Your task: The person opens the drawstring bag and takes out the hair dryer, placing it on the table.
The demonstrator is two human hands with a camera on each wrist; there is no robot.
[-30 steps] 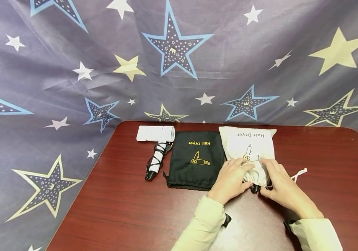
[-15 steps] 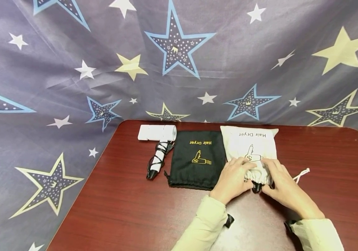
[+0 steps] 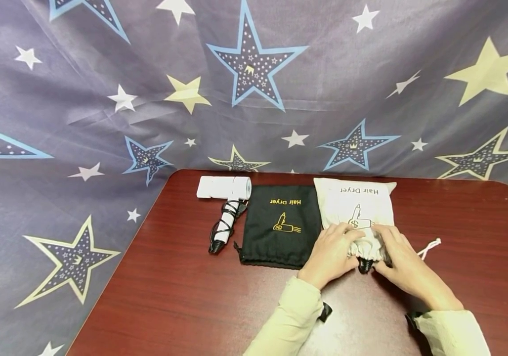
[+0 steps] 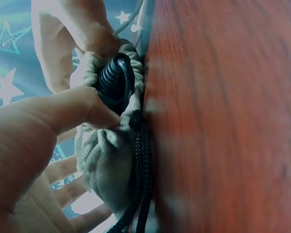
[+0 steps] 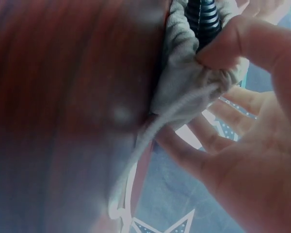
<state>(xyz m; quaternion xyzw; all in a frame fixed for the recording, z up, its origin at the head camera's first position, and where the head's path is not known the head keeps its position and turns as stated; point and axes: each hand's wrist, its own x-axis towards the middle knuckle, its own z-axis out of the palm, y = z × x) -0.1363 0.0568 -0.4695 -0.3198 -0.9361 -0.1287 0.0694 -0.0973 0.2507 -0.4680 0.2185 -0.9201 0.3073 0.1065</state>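
A white drawstring bag (image 3: 362, 198) printed "Hair Dryer" lies flat, its gathered mouth toward me. My left hand (image 3: 331, 252) grips the left side of that mouth, thumb at the rim and fingers over the cloth. On the opposite side my right hand (image 3: 402, 262) holds the rim the same way. Between the thumbs a black ribbed handle end (image 4: 111, 80) with its cord shows in the opening; the rest is hidden in the bag. The right wrist view shows the white drawstring (image 5: 155, 131) trailing from the cloth.
Left of the white bag lies a black drawstring bag (image 3: 280, 237), also printed "Hair Dryer". Beyond it is a white hair dryer (image 3: 223, 188) with black cord wound round its handle. All lie on a reddish wooden table (image 3: 183, 306) before a star-patterned curtain (image 3: 80, 74).
The thumbs have moved slightly apart at the bag's mouth, and a little more of the black ribbed end shows. The whole head view has shifted slightly; the bags and loose dryer stay put.
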